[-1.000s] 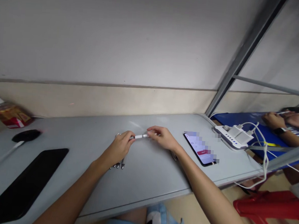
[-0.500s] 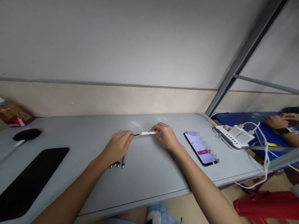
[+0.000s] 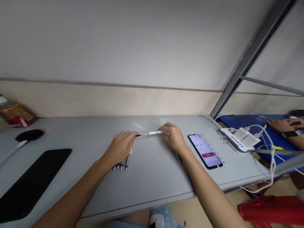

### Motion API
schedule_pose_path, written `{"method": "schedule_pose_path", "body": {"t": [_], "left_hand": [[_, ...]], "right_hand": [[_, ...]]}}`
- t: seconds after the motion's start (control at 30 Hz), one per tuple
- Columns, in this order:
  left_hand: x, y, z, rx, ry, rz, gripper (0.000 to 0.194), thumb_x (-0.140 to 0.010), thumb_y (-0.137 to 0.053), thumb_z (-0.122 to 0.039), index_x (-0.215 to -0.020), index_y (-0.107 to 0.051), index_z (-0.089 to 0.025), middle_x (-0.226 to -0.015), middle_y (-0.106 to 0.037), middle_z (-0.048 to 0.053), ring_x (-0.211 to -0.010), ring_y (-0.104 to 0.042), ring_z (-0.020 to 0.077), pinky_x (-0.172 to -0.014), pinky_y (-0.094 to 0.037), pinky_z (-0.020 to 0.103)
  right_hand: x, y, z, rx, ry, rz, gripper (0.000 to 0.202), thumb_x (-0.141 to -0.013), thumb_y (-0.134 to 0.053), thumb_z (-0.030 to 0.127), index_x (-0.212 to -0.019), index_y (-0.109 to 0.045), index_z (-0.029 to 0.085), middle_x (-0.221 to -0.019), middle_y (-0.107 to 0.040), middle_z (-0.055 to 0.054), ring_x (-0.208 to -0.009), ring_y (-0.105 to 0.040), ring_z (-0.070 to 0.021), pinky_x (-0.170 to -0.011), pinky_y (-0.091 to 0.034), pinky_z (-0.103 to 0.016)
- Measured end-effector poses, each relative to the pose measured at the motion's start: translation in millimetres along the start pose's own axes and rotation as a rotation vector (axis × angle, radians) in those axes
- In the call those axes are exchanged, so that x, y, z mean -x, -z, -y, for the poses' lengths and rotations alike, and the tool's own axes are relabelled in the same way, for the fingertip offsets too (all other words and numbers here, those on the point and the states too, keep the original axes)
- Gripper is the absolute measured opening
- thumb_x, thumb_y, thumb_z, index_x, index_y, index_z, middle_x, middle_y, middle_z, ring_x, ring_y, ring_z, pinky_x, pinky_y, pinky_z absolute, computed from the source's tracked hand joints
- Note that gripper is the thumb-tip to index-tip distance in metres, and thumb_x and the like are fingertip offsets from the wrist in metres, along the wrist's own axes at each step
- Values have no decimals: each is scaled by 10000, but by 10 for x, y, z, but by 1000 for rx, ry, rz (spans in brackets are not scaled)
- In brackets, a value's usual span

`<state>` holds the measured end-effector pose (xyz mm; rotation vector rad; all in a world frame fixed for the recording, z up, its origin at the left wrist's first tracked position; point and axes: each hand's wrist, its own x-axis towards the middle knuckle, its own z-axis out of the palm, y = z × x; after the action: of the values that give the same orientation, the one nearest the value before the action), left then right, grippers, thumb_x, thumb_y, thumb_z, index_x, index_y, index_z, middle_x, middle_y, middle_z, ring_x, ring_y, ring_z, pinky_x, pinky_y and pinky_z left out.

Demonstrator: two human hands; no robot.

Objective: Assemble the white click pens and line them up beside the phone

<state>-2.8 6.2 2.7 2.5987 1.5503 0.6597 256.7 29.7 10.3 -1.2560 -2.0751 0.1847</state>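
Note:
My left hand (image 3: 122, 145) pinches the dark end of a pen refill (image 3: 144, 134), which has a yellow band and a pale tube. Opposite it, my right hand (image 3: 173, 136) is closed around a white pen barrel (image 3: 153, 132). Refill and barrel lie in one line between the hands; whether the refill's far end is still inside the barrel is too small to tell. Several pens (image 3: 122, 165) with silver tips lie side by side below my left hand, partly hidden by it. Under my right wrist, something thin and grey (image 3: 177, 156) shows, mostly covered.
A lit phone (image 3: 206, 152) and a white power strip (image 3: 237, 140) with cables are on the right of the grey table (image 3: 146, 190). On the left are a black mat (image 3: 29, 185), a black charging puck (image 3: 29, 135) and a jar (image 3: 14, 113). Another person's hands (image 3: 283, 125) rest beyond the frame.
My right hand and the barrel have shifted slightly right, away from my left hand. More of the refill's pale tube shows between them.

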Motion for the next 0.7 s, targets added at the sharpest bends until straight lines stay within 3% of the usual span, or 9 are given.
{"method": "schedule_pose_path", "body": {"t": [0.2, 0.43, 0.57, 0.7], "left_hand": [[15, -18, -71, 34, 8, 16, 281, -993, -298, -293, -1101, -552, -242, -1019, -657, 31, -937, -556, 219, -837, -372, 374], [30, -72, -54, 61, -26, 5, 270, -987, -315, -315, -968, -555, -193, -892, -591, 47, -875, -526, 213, -821, -383, 367], [34, -44, -27, 52, -84, 4, 262, -991, -313, -301, -957, -550, -195, -876, -585, 42, -876, -508, 209, -797, -370, 353], [27, 13, -45, 54, -114, -17, 251, -993, -312, -285, -995, -546, -195, -918, -606, 45, -910, -500, 208, -803, -355, 353]], "right_hand": [[28, -108, 73, -108, 115, 41, 231, -846, -634, 126, -1027, -740, 223, -974, -676, -57, -810, -629, -157, -754, -455, -270], [18, -188, 159, -278, 209, 50, 176, -868, -639, 193, -1004, -750, 206, -943, -700, -74, -853, -626, -170, -785, -452, -279], [13, -172, 174, -433, 133, 105, 180, -861, -657, 269, -1002, -746, 201, -936, -717, -57, -817, -618, -156, -733, -431, -261], [19, -127, 192, -559, -30, 265, 350, -919, -540, 410, -793, -729, 144, -641, -609, -9, -589, -490, -111, -586, -359, -244]]}}
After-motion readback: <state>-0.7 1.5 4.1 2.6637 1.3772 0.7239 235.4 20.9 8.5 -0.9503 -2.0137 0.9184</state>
